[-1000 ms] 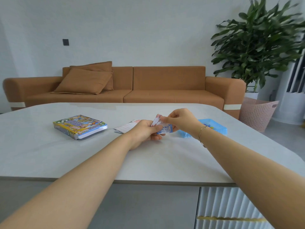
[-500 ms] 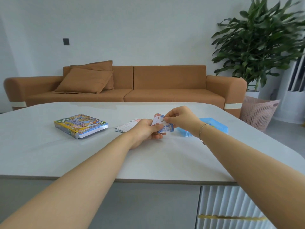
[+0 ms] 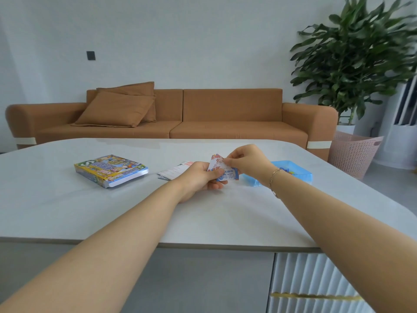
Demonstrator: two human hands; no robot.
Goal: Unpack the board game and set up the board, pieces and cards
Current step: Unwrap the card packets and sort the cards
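My left hand [image 3: 198,177] grips a small stack of game cards [image 3: 228,175] just above the white table [image 3: 112,211]. My right hand [image 3: 247,160] pinches the top card [image 3: 216,162] of that stack and tilts it up. The colourful game box [image 3: 111,169] lies flat at the left of the table. A folded printed sheet [image 3: 173,171] lies behind my left hand. A blue plastic tray [image 3: 293,171] with small pieces sits behind my right wrist, partly hidden.
An orange sofa [image 3: 180,118] with cushions stands beyond the table. A large potted plant [image 3: 352,57] and a pink mesh basket [image 3: 354,154] stand at the right. The table's near edge runs across the lower part of the view.
The hands stay in the middle of the table with the cards. My right hand has lifted the top card a little higher off the stack.
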